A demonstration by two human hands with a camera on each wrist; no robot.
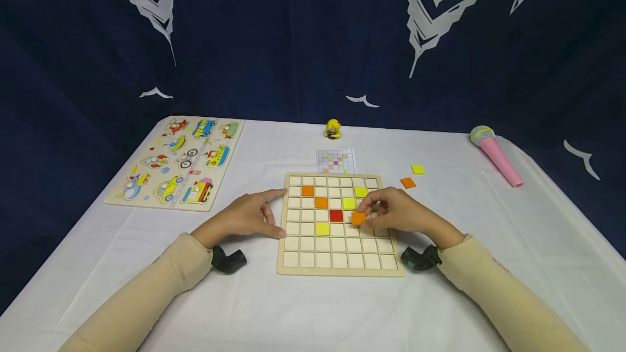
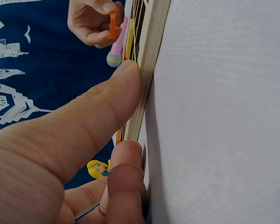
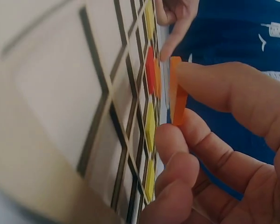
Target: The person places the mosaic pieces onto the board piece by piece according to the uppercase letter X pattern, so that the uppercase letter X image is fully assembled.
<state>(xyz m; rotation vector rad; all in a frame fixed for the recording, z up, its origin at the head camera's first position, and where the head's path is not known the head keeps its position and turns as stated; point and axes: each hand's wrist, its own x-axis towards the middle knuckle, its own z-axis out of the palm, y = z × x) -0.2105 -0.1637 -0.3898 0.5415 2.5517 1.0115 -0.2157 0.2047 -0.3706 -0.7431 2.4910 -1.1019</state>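
A wooden grid board [image 1: 339,272] lies on the table, with several orange, yellow and red square tiles set in its cells. Above the cells, right of the red tile [image 1: 336,215], my right hand [image 1: 398,211] pinches an orange square tile [image 3: 178,91] between thumb and fingers. The right wrist view shows this tile on edge, apart from the board. My left hand [image 1: 246,214] touches the board's left edge with thumb [image 2: 116,100] and index finger spread along it, the other fingers bent. Behind the board lies a small printed grid card [image 1: 336,161] with coloured squares.
Right of the board lie a loose orange tile [image 1: 408,183] and a loose yellow tile [image 1: 418,169]. A pink microphone [image 1: 501,161] is at the far right. A vehicle puzzle board [image 1: 161,156] occupies the left. A yellow-haired figurine [image 1: 333,129] stands at the back.
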